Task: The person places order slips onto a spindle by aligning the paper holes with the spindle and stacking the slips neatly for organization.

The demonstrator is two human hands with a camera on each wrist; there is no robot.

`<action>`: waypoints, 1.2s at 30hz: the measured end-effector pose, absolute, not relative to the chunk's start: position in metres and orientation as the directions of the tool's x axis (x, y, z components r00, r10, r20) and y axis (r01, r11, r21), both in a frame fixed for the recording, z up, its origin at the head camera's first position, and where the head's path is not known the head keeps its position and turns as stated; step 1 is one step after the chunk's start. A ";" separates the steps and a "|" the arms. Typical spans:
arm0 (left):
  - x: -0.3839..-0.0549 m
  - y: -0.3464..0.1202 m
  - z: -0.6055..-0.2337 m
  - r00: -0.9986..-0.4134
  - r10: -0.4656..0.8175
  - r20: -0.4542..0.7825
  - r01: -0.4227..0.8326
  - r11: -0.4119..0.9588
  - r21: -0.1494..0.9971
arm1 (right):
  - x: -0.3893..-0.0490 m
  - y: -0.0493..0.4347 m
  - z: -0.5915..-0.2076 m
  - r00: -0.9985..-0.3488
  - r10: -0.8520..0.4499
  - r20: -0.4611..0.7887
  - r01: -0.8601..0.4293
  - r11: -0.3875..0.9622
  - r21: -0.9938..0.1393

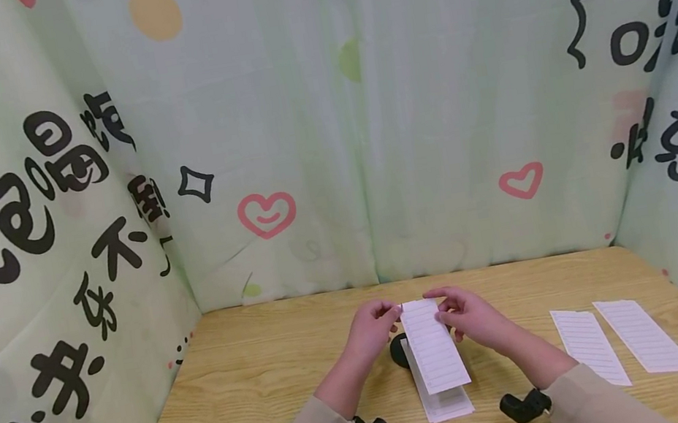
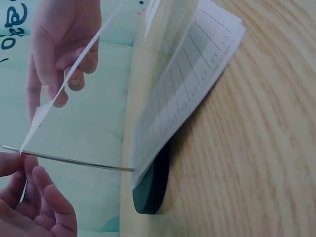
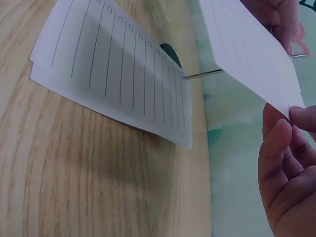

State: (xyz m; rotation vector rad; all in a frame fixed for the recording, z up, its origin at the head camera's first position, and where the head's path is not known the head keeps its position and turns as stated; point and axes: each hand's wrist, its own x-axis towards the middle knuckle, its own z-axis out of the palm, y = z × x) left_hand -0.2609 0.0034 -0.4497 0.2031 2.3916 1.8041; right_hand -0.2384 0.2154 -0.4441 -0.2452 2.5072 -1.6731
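Note:
Both hands hold a lined paper slip [image 1: 435, 348] near its top end. The left hand [image 1: 375, 324] pinches it at the upper left corner, and the right hand [image 1: 470, 315] pinches its right edge between thumb and fingers. A thin metal spike [image 2: 84, 161] rises from a round black base [image 1: 398, 352]; its tip shows past the held slip in both wrist views. Lower on the spike, close to the base, rests a small stack of lined slips [image 3: 113, 64] with little checkboxes along one side. The held slip hangs above this stack, tilted towards the person.
Two more lined slips, a nearer one [image 1: 589, 345] and one beside it [image 1: 645, 334], lie on the wooden table [image 1: 260, 387] at the right. A printed curtain [image 1: 313, 134] closes off the back and both sides.

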 end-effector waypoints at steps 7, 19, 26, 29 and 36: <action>-0.261 0.002 -0.457 -0.975 0.219 -0.043 0.037 0.349 0.936 | -0.237 0.217 -0.451 -0.979 -0.197 -0.052 -0.034 0.414 -0.910; -0.263 0.001 -0.471 -0.965 0.256 -0.064 0.077 0.506 0.859 | -0.238 0.218 -0.474 -0.961 -0.270 -0.056 -0.074 0.447 -0.891; -0.266 0.002 -0.478 -0.961 0.266 -0.080 0.087 0.561 0.823 | -0.236 0.213 -0.477 -0.966 -0.238 -0.104 -0.032 0.506 -0.862; -0.266 0.002 -0.480 -0.960 0.265 -0.096 0.085 0.599 0.796 | -0.236 0.211 -0.479 -0.966 -0.228 -0.119 -0.025 0.544 -0.839; -0.264 0.004 -0.481 -0.961 0.248 -0.120 0.079 0.667 0.741 | -0.239 0.207 -0.484 -0.966 -0.213 -0.146 -0.028 0.647 -0.762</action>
